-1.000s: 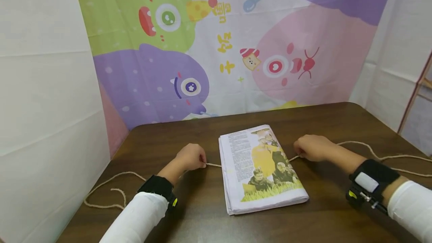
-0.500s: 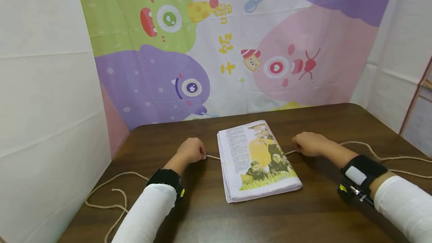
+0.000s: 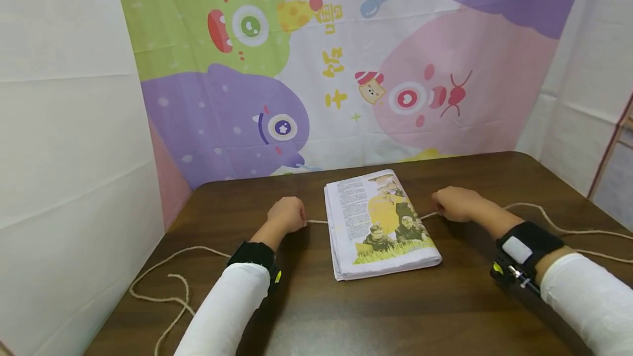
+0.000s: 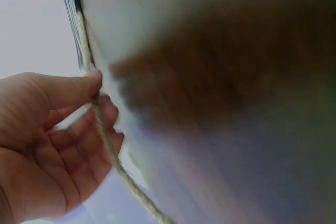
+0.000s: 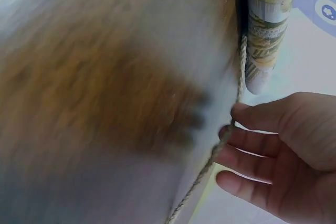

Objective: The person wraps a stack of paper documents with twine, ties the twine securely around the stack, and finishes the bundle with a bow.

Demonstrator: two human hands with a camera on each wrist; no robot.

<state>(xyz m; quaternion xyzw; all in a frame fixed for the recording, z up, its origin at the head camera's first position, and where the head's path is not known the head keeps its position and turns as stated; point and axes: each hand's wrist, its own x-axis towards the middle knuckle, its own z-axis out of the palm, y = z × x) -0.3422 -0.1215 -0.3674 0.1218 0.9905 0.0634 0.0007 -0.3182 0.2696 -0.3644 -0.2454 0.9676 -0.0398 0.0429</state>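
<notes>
A folded newspaper (image 3: 383, 229) lies on the brown table, its yellow-and-white printed side up. A length of twine (image 3: 317, 222) runs beneath it and comes out at both sides. To the left of the paper, my left hand (image 3: 287, 215) pinches the twine between thumb and forefinger, as the left wrist view shows with the hand (image 4: 58, 135) close up. On the other side my right hand (image 3: 457, 204) pinches the twine the same way; in the right wrist view the thumb and fingertips meet on the rope (image 5: 242, 72). The stretch under the newspaper is hidden.
Loose twine (image 3: 163, 298) curls on the table's left part, and another loose length (image 3: 573, 231) trails off to the right. Behind the table (image 3: 346, 317) hangs a cartoon-printed cloth (image 3: 336, 142); white cloth (image 3: 69, 153) stands at the sides.
The newspaper and both hands have moved farther toward the table's back edge. Both hands have kept their pinch on the twine, and the loose loop at the left has shifted slightly.
</notes>
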